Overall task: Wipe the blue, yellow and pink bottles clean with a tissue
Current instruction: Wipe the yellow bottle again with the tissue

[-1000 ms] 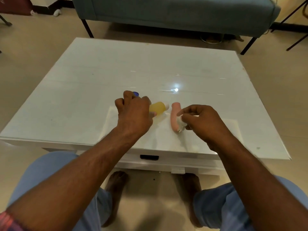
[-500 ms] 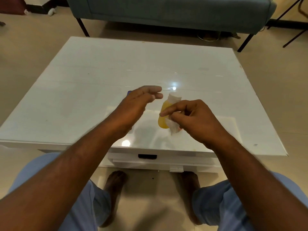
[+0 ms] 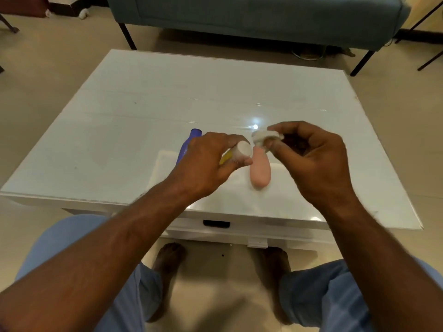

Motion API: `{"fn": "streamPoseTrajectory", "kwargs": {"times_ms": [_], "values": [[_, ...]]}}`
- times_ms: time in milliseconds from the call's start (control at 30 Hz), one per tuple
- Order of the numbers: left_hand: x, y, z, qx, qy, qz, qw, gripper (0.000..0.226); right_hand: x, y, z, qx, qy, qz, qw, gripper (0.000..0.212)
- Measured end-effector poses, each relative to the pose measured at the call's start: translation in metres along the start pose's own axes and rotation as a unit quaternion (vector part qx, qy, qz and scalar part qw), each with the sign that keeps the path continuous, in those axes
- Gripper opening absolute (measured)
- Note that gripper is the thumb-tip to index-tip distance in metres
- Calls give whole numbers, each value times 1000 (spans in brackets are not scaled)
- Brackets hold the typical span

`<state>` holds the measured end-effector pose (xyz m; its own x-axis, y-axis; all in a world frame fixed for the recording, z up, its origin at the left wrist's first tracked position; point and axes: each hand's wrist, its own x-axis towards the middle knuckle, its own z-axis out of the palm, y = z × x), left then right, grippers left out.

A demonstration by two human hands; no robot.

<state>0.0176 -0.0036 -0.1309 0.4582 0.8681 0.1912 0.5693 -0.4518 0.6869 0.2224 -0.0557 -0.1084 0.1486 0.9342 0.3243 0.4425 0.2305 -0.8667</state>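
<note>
My left hand (image 3: 208,161) grips the yellow bottle (image 3: 226,158) above the white table (image 3: 143,104); only its white cap and a sliver of yellow body show past my fingers. My right hand (image 3: 311,159) pinches a crumpled white tissue (image 3: 266,137) just to the right of that cap. The pink bottle (image 3: 260,168) lies flat on the table between my hands, below the tissue. The blue bottle (image 3: 188,146) lies on the table behind my left hand, partly hidden by it.
A teal sofa (image 3: 251,15) on dark legs stands beyond the table's far edge. The table's near edge has a drawer with a dark handle slot (image 3: 216,223). My knees and bare feet are under the near edge. Tiled floor surrounds the table.
My left hand has taken the yellow bottle, which my right hand held with the tissue half a second ago. My right hand now holds only the tissue, raised beside the cap.
</note>
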Motion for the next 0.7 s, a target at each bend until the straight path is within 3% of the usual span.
{"fn": "streamPoseTrajectory", "kwargs": {"times_ms": [100,267,333,467,600,700], "values": [[0,4,6,68,6,45,997,42,-8,-2,15,-32,-23,-57,998,17],[-2,3,5,156,47,75,984,46,-5,3,16,-61,9,-53,997,13],[-5,5,6,156,54,83,983,39,-8,3,18,-61,-6,-72,996,12],[-7,7,8,164,37,69,983,50,-7,4,17,-59,23,-46,997,14],[-8,8,9,171,44,62,982,41,-11,2,20,-50,-14,-64,997,12],[-8,11,10,178,44,52,982,53,-9,4,21,-55,22,-43,997,11]]}}
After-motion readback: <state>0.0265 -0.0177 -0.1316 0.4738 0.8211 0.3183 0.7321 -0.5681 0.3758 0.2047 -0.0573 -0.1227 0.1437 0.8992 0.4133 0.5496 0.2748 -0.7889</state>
